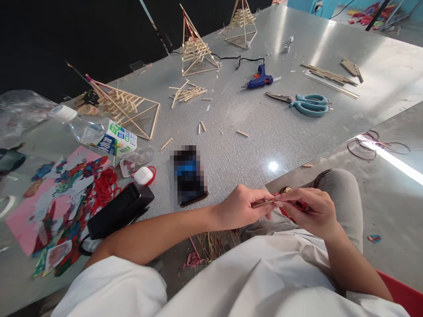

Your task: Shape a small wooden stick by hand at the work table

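Above my lap, just off the table's front edge, my left hand (243, 206) is closed on a thin wooden stick (263, 203). My right hand (313, 208) meets it at the stick's far end, thumb and fingers pinched together. Something red (300, 205) shows under the right fingers; its kind is mostly hidden, and I cannot tell exactly what that hand grips. A phone (190, 176) lies on the table left of my left hand.
The grey table (224, 154) bears stick pyramids (196, 53), cut sticks (188, 94), a glue gun (259, 80), blue-handled scissors (309, 105) and wooden strips (330, 75). At left are a bottle (95, 132), red cord (104, 182), a black case (115, 211) and coloured scraps (59, 198).
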The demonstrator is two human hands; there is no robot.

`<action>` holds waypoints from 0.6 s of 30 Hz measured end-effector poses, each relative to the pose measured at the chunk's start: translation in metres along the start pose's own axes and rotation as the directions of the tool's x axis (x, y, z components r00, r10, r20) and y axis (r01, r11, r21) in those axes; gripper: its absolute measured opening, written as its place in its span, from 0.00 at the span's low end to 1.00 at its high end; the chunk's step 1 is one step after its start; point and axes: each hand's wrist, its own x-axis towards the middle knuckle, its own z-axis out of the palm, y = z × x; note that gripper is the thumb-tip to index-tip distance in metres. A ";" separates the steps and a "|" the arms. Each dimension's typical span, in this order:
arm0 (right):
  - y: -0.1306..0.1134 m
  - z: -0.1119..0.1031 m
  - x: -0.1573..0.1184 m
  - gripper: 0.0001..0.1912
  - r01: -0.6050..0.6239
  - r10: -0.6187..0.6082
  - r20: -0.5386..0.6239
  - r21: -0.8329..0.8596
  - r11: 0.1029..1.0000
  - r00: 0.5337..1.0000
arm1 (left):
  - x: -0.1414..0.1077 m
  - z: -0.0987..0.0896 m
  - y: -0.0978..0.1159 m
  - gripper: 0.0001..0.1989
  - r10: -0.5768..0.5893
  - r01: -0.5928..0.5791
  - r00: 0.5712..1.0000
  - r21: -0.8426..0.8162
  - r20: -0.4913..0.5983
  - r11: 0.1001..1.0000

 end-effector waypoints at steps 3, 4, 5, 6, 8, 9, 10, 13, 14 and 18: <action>0.001 -0.001 -0.002 0.11 -0.009 0.011 -0.043 0.045 0.999 0.999 | 0.000 -0.002 0.002 0.21 -0.004 0.005 1.000 -0.026 0.021 1.000; 0.002 -0.001 -0.003 0.16 -0.012 0.017 -0.054 0.080 0.997 0.998 | 0.000 -0.002 0.002 0.21 -0.003 0.004 1.000 -0.026 0.030 1.000; 0.001 -0.002 -0.004 0.21 -0.022 0.029 -0.064 0.114 0.993 0.998 | 0.000 -0.003 0.003 0.22 -0.001 0.002 0.999 -0.023 0.039 1.000; 0.001 -0.002 -0.005 0.23 -0.035 0.046 -0.074 0.136 0.990 0.996 | 0.000 -0.004 0.003 0.23 0.003 -0.002 0.999 -0.018 0.048 1.000; 0.001 -0.003 -0.006 0.18 -0.073 0.081 -0.059 0.132 0.989 0.995 | -0.001 -0.005 0.002 0.25 0.011 -0.010 0.998 -0.009 0.067 1.000; 0.001 -0.003 -0.007 0.11 -0.092 0.096 -0.031 0.113 0.989 0.995 | -0.001 -0.005 0.001 0.26 0.016 -0.015 0.997 -0.006 0.073 1.000; 0.001 -0.004 -0.007 0.03 -0.093 0.093 0.005 0.100 0.991 0.996 | -0.001 -0.006 0.001 0.27 0.020 -0.020 0.997 -0.002 0.073 1.000; 0.004 -0.005 -0.007 0.12 -0.039 0.025 0.104 0.130 0.991 0.994 | -0.001 -0.006 0.000 0.29 0.035 -0.037 0.996 0.013 0.078 0.999; 0.005 -0.005 -0.007 0.12 -0.020 0.002 0.118 0.151 0.988 0.993 | -0.001 -0.007 0.000 0.29 0.041 -0.042 0.996 0.013 0.080 0.999; 0.007 -0.006 -0.006 0.16 -0.047 0.000 0.201 0.228 0.973 0.980 | 0.000 -0.007 0.002 0.33 0.022 -0.022 0.995 0.000 0.096 1.000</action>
